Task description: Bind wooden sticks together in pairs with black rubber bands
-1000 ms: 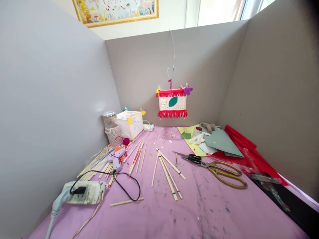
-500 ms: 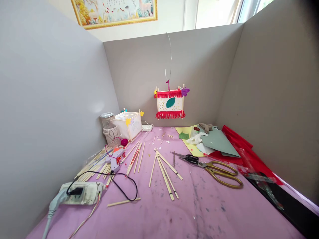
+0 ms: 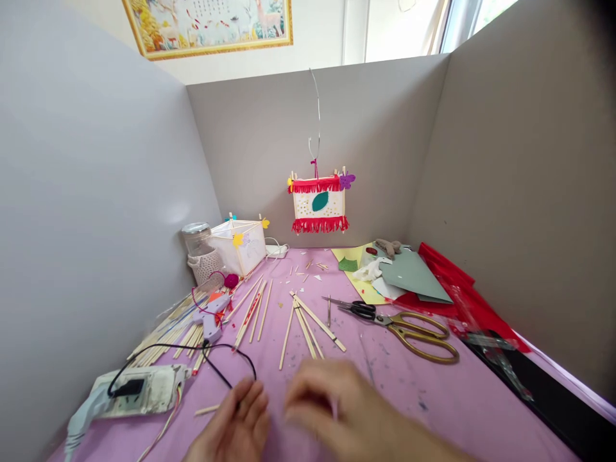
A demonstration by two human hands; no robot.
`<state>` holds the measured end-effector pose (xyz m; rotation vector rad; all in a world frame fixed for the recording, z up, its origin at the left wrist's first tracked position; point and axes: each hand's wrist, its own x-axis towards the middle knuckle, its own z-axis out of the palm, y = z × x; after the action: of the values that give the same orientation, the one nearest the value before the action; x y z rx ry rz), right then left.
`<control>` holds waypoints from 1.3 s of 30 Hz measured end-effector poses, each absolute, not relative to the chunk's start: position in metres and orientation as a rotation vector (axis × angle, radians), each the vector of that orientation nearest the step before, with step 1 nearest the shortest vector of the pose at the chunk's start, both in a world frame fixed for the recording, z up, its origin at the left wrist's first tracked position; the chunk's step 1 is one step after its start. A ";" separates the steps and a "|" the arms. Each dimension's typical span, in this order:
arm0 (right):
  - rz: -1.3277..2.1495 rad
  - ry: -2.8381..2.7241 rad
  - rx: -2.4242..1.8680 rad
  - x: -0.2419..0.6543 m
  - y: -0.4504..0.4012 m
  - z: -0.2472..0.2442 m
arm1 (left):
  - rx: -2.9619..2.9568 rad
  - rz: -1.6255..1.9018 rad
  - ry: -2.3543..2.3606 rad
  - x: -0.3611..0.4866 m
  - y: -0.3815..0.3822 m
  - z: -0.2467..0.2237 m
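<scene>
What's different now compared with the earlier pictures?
Two hands have come in from the bottom edge: the left hand, open, and the right hand, curled, blurred and hiding the near ends of some sticks. I see nothing taken hold of. The whole view has shifted slightly. The scissors, glue gun and hanging lantern stayed put.

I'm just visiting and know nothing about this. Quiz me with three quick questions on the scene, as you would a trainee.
1. True or false: the red-fringed ornament hangs from a wire hook.
2. Fill in: the larger scissors have ____-coloured handles.
3. Which hand is nearer the power strip: A, right; B, left?

Key: 1, true; 2, gold; 3, B, the left hand.
</scene>
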<state>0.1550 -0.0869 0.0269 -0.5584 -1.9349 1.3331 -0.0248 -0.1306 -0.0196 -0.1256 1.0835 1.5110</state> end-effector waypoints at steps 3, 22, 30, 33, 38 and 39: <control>0.733 -1.944 -0.770 0.168 -0.035 0.030 | 0.060 1.503 0.856 0.013 -0.100 -0.001; 0.265 -2.086 -0.821 0.178 0.031 -0.035 | 0.224 1.274 0.652 0.049 0.009 -0.005; 0.432 -1.971 -0.834 0.173 0.029 -0.042 | 0.303 1.297 0.707 0.052 0.004 -0.010; 0.474 -1.862 -0.866 0.176 0.031 -0.042 | 0.536 1.362 0.841 0.051 0.002 -0.014; 0.480 -1.835 -0.876 0.178 0.028 -0.043 | 0.853 1.323 1.105 0.049 0.002 -0.018; 0.500 -1.831 -0.880 0.178 0.028 -0.043 | 0.868 1.308 1.143 0.048 0.003 -0.019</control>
<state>0.1778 0.0275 -0.0428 -0.8799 -1.8311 0.4996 0.0480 0.0030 -0.0186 0.8682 1.1432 1.3076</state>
